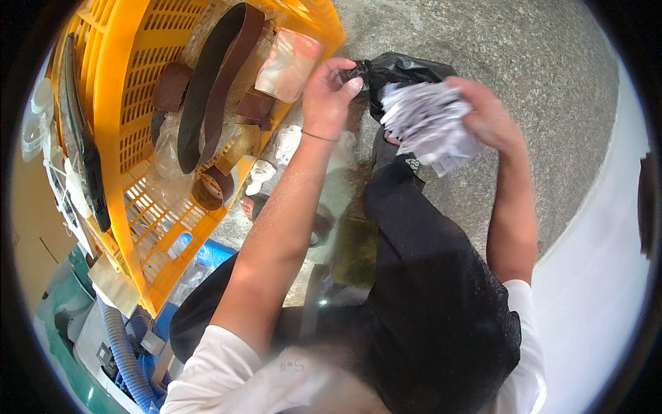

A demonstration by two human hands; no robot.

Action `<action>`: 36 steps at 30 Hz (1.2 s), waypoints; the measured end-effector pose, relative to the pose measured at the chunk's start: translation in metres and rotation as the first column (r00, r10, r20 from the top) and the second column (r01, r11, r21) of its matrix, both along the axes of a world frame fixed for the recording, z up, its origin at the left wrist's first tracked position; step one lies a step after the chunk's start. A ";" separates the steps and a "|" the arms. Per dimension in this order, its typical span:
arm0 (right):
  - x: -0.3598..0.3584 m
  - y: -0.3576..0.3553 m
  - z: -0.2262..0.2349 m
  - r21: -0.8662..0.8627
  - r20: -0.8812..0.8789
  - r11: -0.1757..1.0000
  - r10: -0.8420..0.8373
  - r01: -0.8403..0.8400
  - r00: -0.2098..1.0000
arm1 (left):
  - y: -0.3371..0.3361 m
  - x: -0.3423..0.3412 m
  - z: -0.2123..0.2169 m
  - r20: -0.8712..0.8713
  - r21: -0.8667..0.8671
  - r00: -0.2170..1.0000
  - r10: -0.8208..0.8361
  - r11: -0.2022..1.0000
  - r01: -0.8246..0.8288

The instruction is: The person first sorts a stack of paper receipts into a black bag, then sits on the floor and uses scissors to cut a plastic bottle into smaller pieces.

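My left hand (327, 98) is closed in a pinch on the gathered edge of a black plastic bag (417, 67), which lies on the rough concrete floor. In my right hand (491, 116) is a thick bundle of white paper strips (429, 124), smeared a little by motion. The bundle is over the near part of the bag and hides some of it, so I cannot tell whether the two touch. My legs in black trousers (434, 262) are bent below the bundle.
At the left a yellow plastic crate (109, 131) leans on its side, holding a brown looped belt (231, 83), a clear packet (288, 65) and plastic wrap. Crumpled white scraps (260, 175) lie beside it. A blue ribbed hose (124, 352) is at lower left, a white wall (586, 297) at right.
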State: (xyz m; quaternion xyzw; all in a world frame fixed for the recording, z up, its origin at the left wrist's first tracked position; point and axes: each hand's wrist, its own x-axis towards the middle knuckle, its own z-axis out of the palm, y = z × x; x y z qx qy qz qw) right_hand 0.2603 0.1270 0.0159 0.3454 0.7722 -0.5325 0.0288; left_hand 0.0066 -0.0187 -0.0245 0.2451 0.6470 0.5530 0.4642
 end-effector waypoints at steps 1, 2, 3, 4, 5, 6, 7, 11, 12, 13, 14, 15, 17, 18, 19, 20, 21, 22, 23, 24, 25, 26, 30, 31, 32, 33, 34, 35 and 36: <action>-0.014 -0.002 -0.005 0.080 0.109 0.981 0.165 -0.174 0.980 | 0.000 0.000 0.000 0.022 0.019 1.000 -0.013 1.000 0.013; -0.025 -0.002 -0.010 0.083 0.183 0.982 0.151 -0.168 0.971 | 0.001 0.000 -0.001 0.041 0.032 0.999 -0.031 0.999 0.030; -0.039 -0.004 -0.019 0.104 0.174 0.980 0.149 -0.168 0.973 | 0.000 0.000 0.000 0.053 0.056 0.998 -0.038 0.998 0.035; -0.048 -0.004 -0.027 0.125 0.181 0.979 0.136 -0.160 0.974 | -0.001 0.000 0.000 0.102 0.081 0.993 -0.061 0.995 0.053; -0.053 -0.003 -0.035 0.155 0.165 0.973 0.144 -0.170 0.976 | -0.002 0.001 0.000 0.145 0.119 0.987 -0.074 0.991 0.057; -0.056 -0.002 -0.043 0.183 0.166 0.968 0.140 -0.170 0.976 | -0.003 0.003 -0.001 0.185 0.188 0.976 -0.115 0.979 0.079; -0.059 0.001 -0.052 0.220 0.169 0.960 0.138 -0.174 0.976 | -0.003 0.003 -0.001 0.184 0.148 0.978 -0.099 0.986 0.071; -0.063 0.020 -0.089 -0.112 0.118 0.987 0.131 -0.118 0.984 | -0.006 0.008 -0.002 0.166 0.054 0.986 -0.035 0.998 0.027; -0.065 0.022 -0.099 -0.151 0.171 0.986 0.102 -0.076 0.980 | -0.005 0.010 -0.002 0.150 0.002 0.989 -0.010 1.000 0.010; -0.071 0.023 -0.109 -0.050 0.243 0.992 0.123 -0.114 0.962 | -0.005 0.011 -0.002 0.130 -0.050 0.991 0.014 0.999 -0.007; -0.079 0.019 -0.118 0.054 0.285 0.986 0.134 -0.155 0.949 | -0.004 0.012 -0.001 0.141 -0.042 0.990 0.021 0.999 -0.015; -0.082 0.015 -0.124 0.151 0.377 0.967 0.136 -0.206 0.916 | -0.004 0.013 -0.001 0.151 -0.035 0.988 0.028 0.999 -0.023; -0.087 0.004 -0.132 0.300 0.370 0.929 0.094 -0.215 0.924 | -0.002 0.013 0.001 0.129 0.007 0.991 0.023 1.000 -0.024; -0.087 0.002 -0.133 0.300 0.385 0.920 0.126 -0.253 0.914 | -0.001 0.011 0.001 0.095 0.041 0.995 0.011 0.999 -0.015; -0.087 0.000 -0.134 0.317 0.394 0.901 0.158 -0.295 0.906 | 0.001 0.010 0.002 0.059 0.088 0.998 -0.003 0.996 -0.002; -0.087 -0.002 -0.134 0.329 0.383 0.911 0.113 -0.250 0.917 | 0.003 0.008 0.003 0.068 0.068 0.998 -0.002 0.998 -0.003; -0.088 -0.001 -0.134 0.337 0.413 0.891 0.151 -0.305 0.898 | 0.005 0.007 0.004 0.076 0.063 0.997 -0.004 0.998 -0.001; -0.088 0.001 -0.133 0.343 0.444 0.868 0.187 -0.359 0.876 | 0.007 0.006 0.005 0.084 0.058 0.996 -0.007 0.998 0.002; -0.090 0.004 -0.133 0.386 0.421 0.844 0.198 -0.373 0.885 | 0.009 0.006 0.006 0.076 0.068 0.997 -0.004 0.998 -0.001; -0.092 0.004 -0.132 0.407 0.375 0.876 0.098 -0.259 0.922 | 0.012 0.005 0.007 0.066 0.080 0.998 -0.003 0.997 -0.003; -0.093 0.004 -0.130 0.444 0.397 0.858 0.071 -0.259 0.915 | 0.013 0.005 0.008 0.059 0.100 0.998 -0.007 0.995 0.001; -0.096 0.006 -0.127 0.509 0.361 0.829 0.039 -0.232 0.932 | 0.014 0.004 0.009 0.019 0.091 1.000 -0.003 0.996 0.001; -0.093 -0.003 -0.095 0.538 0.340 0.830 -0.055 -0.147 0.939 | 0.014 -0.002 0.013 0.034 0.035 0.999 0.033 0.999 -0.034; -0.089 -0.006 -0.084 0.526 0.341 0.843 -0.085 -0.115 0.936 | 0.013 -0.003 0.013 0.037 0.034 0.998 0.043 0.998 -0.044; -0.083 -0.015 -0.073 0.500 0.345 0.865 -0.150 -0.046 0.927 | 0.013 -0.004 0.014 0.034 0.041 0.998 0.047 0.998 -0.048; -0.078 -0.026 -0.066 0.531 0.332 0.846 -0.163 -0.041 0.929 | 0.012 -0.004 0.014 0.044 0.052 0.997 0.063 0.997 -0.065; -0.073 -0.036 -0.062 0.605 0.260 0.796 -0.183 -0.012 0.948 | 0.012 -0.005 0.014 0.049 0.071 0.996 0.072 0.995 -0.076; -0.069 -0.044 -0.063 0.696 0.133 0.718 -0.173 0.033 0.976 | 0.011 -0.004 0.014 0.053 0.091 0.996 0.076 0.993 -0.081; -0.065 -0.047 -0.067 0.675 0.166 0.736 -0.097 -0.041 0.981 | 0.011 -0.003 0.014 0.036 0.079 0.997 0.075 0.994 -0.078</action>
